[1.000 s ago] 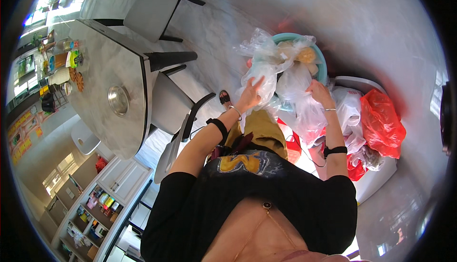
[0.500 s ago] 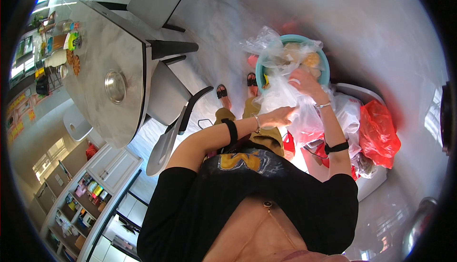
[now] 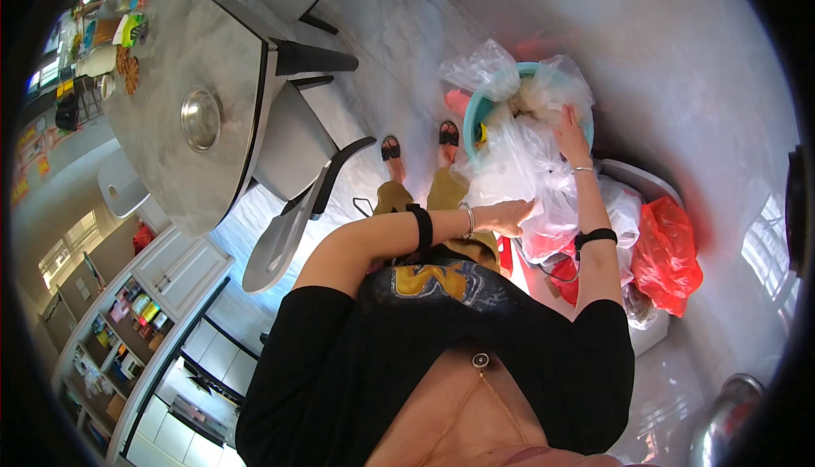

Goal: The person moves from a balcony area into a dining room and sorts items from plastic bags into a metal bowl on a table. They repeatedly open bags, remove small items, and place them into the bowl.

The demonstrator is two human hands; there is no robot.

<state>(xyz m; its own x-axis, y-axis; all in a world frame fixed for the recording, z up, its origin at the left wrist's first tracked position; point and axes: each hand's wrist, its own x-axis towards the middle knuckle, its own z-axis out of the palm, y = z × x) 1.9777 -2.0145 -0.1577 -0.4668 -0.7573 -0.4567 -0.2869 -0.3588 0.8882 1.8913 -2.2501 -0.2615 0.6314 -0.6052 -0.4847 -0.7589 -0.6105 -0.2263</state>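
Observation:
A turquoise tub (image 3: 477, 113) stands ahead of me to the right, draped with crumpled clear plastic. Beige contents (image 3: 536, 95), too covered to name, show through the plastic. Over the tub's right side, my right hand (image 3: 573, 137) lies with its fingers stretched out on the clear plastic. Nearer to me, my left hand (image 3: 504, 216) has its fingers together at the edge of a whitish plastic bag (image 3: 508, 165), which spills out of the tub toward me. Its fingertips are partly hidden against the bag.
A red plastic bag (image 3: 666, 255) and a white one (image 3: 623, 204) sit on a grey chair (image 3: 649, 180) at my right. To the left are a marble-look table (image 3: 170, 51) with a metal bowl (image 3: 200, 119), and a grey chair (image 3: 293, 144). A wall rises at the right.
My right hand has moved forward and right, and its fingers have straightened over the plastic. More plastic now covers the tub's contents. The left hand has barely moved.

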